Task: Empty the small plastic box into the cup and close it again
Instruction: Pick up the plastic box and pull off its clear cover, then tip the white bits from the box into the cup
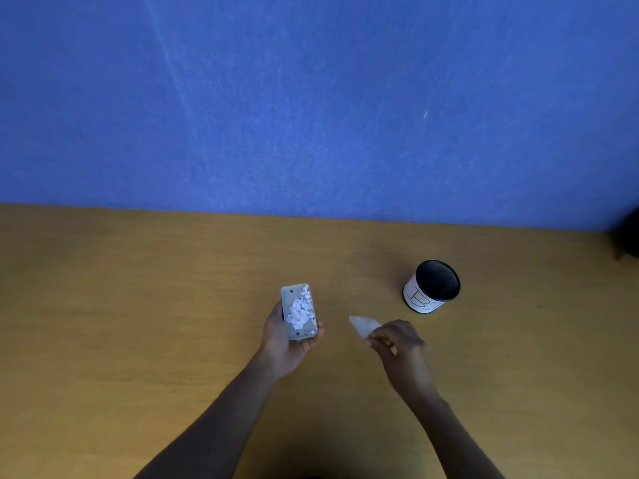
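Blue wall (311,98) stands behind a brown wooden table (138,288). Above the table, near the middle, the small plastic box (299,311) lies face up in the palm of the left hand (287,340), with the fingers curled around its sides. It is see-through and open on top, and small white pieces (300,311) are heaped inside. Just to its right, the right hand (397,340) pinches the clear lid (363,326) by one end, apart from the box. Farther right and a bit farther back, the cup (432,286) stands on the table. It is black inside with a white paper label.
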Demonstrator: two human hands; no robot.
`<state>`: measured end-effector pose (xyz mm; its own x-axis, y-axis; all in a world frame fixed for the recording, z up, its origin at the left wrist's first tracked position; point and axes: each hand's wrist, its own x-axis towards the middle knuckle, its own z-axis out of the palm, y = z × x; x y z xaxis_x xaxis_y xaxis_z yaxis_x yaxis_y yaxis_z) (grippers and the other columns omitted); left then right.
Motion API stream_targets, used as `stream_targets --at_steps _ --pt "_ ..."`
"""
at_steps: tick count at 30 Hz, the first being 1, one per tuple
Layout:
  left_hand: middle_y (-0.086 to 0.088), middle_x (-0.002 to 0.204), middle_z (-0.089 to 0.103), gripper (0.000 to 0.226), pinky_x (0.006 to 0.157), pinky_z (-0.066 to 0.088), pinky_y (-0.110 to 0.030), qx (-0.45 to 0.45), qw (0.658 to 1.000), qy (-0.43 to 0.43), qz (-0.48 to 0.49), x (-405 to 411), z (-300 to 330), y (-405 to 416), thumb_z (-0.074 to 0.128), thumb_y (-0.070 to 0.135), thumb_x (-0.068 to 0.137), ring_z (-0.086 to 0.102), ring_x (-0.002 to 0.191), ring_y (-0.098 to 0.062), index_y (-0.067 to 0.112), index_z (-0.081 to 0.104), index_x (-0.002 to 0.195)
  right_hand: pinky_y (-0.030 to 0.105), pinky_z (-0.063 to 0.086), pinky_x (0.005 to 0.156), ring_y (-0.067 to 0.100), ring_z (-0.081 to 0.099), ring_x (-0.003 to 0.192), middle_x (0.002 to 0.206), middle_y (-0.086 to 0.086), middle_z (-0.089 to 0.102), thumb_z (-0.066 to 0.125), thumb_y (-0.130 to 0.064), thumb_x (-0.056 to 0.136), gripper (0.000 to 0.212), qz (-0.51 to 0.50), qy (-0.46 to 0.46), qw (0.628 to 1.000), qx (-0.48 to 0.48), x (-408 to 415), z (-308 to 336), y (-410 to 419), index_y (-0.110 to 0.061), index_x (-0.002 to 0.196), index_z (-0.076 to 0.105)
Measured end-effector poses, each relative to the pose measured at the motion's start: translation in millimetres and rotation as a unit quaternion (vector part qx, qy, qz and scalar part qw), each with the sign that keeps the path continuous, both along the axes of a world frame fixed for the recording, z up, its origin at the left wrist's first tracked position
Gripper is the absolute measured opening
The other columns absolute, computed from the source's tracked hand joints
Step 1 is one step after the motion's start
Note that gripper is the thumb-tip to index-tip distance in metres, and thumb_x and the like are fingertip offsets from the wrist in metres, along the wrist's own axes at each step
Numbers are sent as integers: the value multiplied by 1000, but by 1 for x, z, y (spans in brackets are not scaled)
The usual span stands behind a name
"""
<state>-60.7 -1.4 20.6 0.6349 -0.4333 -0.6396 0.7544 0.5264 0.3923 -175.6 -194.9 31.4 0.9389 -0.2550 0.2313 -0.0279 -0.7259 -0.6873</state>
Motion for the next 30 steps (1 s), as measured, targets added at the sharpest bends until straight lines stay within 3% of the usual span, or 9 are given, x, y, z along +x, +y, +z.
stream_targets --at_steps 4,11,17,20,22,25,30 --pt "-13 79 55 42 55 56 -34 -4 1000 8 2 2 -4 1 40 44 98 59 61 -25 6 60 95 21 43 67 20 56 83 76 7 65 83 6 71 17 -7 -20 997 -78 17 -31 1 -4 75 70" --pt "-13 78 56 42 55 56 -34 3 1000 13 2 4 -5 -3 42 44 97 60 60 -25 6 60 95 36 57 56 32 65 79 78 10 66 83 6 69 17 -47 46 992 -104 23 -62 2 -3 74 70" --pt "-14 77 55 42 54 56 -34 7 1000 22 0 2 -4 -6 42 42 98 58 59 -26 6 61 93 38 55 69 30 67 79 76 3 70 88 -1 65 20 -51 58 987 -140 17 -66 7 -10 71 72" --pt "-14 78 55 41 54 56 -34 15 1000 19 -5 1 -6 -7 41 43 97 59 59 -26 6 60 93 33 51 73 25 62 90 88 4 70 84 -8 74 15 -72 40 993 -81 13 -70 4 -10 83 72" --pt "-13 79 55 41 55 56 -35 19 1000 17 -7 1 -7 -7 43 44 96 58 62 -26 7 61 95 30 49 75 22 60 94 101 4 68 79 -14 81 22 -136 43 989 43 10 -72 -1 -13 101 70" --pt "-14 79 57 45 56 56 -36 22 1000 18 -4 2 -9 -8 46 49 94 58 63 -26 7 63 95 28 48 68 23 61 87 106 5 63 78 -26 83 48 -280 26 935 214 7 -71 -16 -17 124 55" --pt "-14 75 60 51 56 56 -34 5 1000 29 -4 -2 -6 -12 49 54 91 59 62 -26 7 69 88 42 49 83 29 54 110 125 7 49 82 -29 78 84 -373 0 886 275 14 -66 -53 -18 142 29"
